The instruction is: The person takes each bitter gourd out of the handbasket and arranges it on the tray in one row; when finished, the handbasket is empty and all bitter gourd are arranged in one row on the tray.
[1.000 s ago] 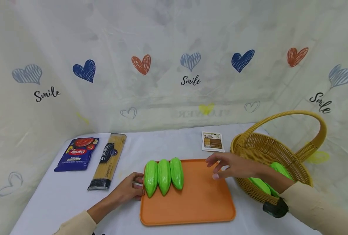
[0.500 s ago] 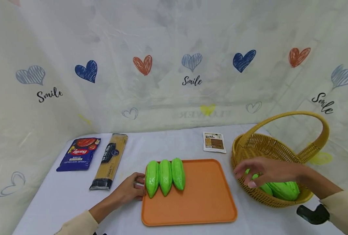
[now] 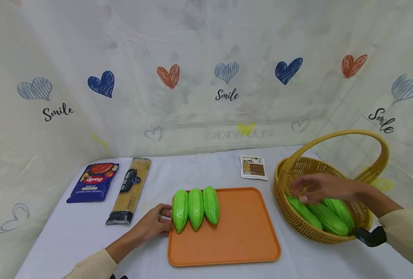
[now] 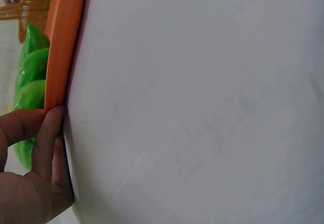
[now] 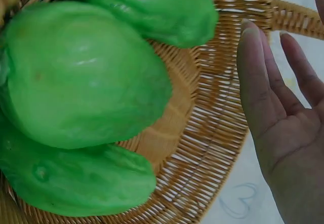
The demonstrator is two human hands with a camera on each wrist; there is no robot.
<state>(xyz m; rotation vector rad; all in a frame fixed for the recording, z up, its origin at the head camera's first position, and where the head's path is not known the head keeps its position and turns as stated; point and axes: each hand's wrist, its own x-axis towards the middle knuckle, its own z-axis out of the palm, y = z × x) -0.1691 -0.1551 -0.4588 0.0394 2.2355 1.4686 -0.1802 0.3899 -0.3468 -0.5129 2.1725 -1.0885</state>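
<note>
My left hand holds the left edge of the orange tray; in the left wrist view the thumb and a finger pinch its rim. Three glossy green ridged gourds lie side by side on the tray's left half. Over the wicker basket at the right hovers my right hand, fingers relaxed and holding nothing. Several more green gourds rest inside the basket. In the right wrist view, a gourd lies close to the camera, apart from the right hand.
To the left lie a spaghetti pack and a blue Barilla pouch. A small white-and-brown packet is behind the tray. The basket's tall handle arches over its opening. A curtain with printed hearts hangs behind the white-covered table.
My right hand has moved right, from above the tray's right side to over the basket, then slightly upward. The left hand stays at the tray's edge. The gourds on the tray have not moved.
</note>
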